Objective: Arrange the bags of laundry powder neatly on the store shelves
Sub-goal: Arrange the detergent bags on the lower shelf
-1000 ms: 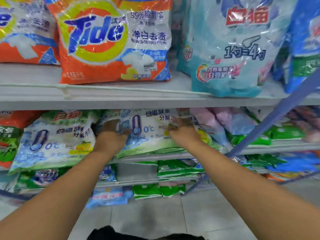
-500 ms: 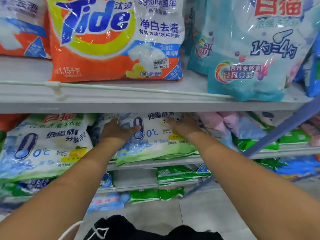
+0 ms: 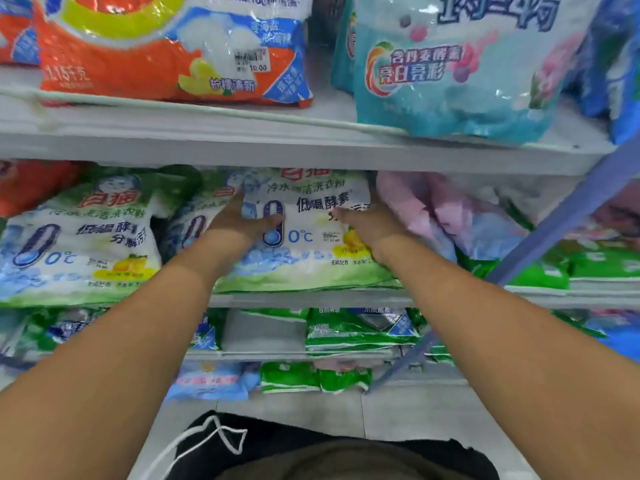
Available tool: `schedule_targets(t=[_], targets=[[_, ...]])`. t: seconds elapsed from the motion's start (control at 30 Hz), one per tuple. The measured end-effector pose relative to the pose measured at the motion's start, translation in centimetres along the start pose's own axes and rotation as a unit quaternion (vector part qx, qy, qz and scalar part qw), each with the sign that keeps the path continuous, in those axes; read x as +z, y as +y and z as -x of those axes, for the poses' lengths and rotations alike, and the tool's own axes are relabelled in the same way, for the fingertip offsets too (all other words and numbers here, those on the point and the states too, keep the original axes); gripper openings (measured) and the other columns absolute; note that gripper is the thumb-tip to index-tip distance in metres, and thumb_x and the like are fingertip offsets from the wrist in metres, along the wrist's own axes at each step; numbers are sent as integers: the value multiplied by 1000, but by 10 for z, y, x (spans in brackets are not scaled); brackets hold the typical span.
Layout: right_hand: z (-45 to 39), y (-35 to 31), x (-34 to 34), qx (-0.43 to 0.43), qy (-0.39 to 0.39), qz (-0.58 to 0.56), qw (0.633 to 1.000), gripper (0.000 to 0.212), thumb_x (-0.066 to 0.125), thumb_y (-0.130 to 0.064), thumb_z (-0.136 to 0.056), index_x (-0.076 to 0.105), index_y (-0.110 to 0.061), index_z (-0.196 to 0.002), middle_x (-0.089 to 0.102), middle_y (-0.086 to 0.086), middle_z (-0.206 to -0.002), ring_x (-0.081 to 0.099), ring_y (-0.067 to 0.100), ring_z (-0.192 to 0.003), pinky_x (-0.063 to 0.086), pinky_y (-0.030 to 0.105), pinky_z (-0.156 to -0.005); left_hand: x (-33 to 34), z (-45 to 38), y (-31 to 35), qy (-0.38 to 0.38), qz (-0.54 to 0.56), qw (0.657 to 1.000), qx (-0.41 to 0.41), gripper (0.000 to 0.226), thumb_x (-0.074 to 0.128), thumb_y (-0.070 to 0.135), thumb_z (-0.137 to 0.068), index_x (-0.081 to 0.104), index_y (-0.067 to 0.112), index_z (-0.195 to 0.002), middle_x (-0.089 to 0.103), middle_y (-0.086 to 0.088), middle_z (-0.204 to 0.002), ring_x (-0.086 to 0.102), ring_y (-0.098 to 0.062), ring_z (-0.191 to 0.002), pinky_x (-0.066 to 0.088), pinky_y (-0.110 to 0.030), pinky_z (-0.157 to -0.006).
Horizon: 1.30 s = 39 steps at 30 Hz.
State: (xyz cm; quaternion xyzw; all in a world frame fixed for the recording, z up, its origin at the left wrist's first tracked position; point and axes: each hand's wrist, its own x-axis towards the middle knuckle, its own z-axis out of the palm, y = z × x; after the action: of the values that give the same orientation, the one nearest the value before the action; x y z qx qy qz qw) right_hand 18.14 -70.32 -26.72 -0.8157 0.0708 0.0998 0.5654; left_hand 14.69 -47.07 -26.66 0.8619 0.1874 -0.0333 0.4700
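Bag: white-and-green bag [image 3: 304, 251] of laundry powder, on the middle shelf [image 3: 311, 299], leaning back with its printed face toward us.
Axis: we read its long axis as running from 6 o'clock at the shelf lip to 12 o'clock under the upper shelf [image 3: 277, 147]; the bottom edge sits at the lip.
Bearing from grip: the bag lies between both hands, its body at 6 o'clock from each.
Left hand: left hand [image 3: 239, 220] lies on the bag's left part at 9 o'clock of the print; thumb across the face, fingers reaching round the left edge, their tips hidden.
Right hand: right hand [image 3: 367, 223] lies on the right part at 3 o'clock; fingers reach toward the right edge, and we cannot tell how far they curl.
Nearer hand: neither; both forearms reach in evenly from 6 o'clock.
Neighbours: matching bag [image 3: 79, 244] just beside at 9 o'clock, another partly behind it; pink bags [image 3: 450, 216] touching or nearly so at 3 o'clock.
Judgement: we judge that the coming move squares the bag upright between its neighbours.
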Motion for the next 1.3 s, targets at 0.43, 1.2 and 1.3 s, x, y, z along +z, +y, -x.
schedule_targets(t=[0.43,1.2,1.3], targets=[[2,32,-110,-3,200,308,930,92,60,-71,-83,13,-44,-157,38,11,-159,36,33,-147,45,44,-108,112,-1,58,-73,5,994,83,89,65,49,-94,9,35,-162,34,-1,-163,49,-29,-138,44,-27,-89],[13,-51,79,-176,-5,377,909,52,46,-38,-103,46,-10,-148,42,21,-153,37,34,-142,35,38,-113,-69,7,-60,199,-327,914,130,63,39,57,-92,62,19,-137,60,-20,-138,51,-40,-128,42,-42,-107],[28,-68,149,-169,-88,310,931,51,50,-42,-101,53,-11,-142,53,17,-143,54,32,-127,45,34,-100,-126,-1,-108,191,-310,931,12,73,42,67,-94,51,18,-147,47,-20,-152,38,-36,-143,31,-42,-118]])
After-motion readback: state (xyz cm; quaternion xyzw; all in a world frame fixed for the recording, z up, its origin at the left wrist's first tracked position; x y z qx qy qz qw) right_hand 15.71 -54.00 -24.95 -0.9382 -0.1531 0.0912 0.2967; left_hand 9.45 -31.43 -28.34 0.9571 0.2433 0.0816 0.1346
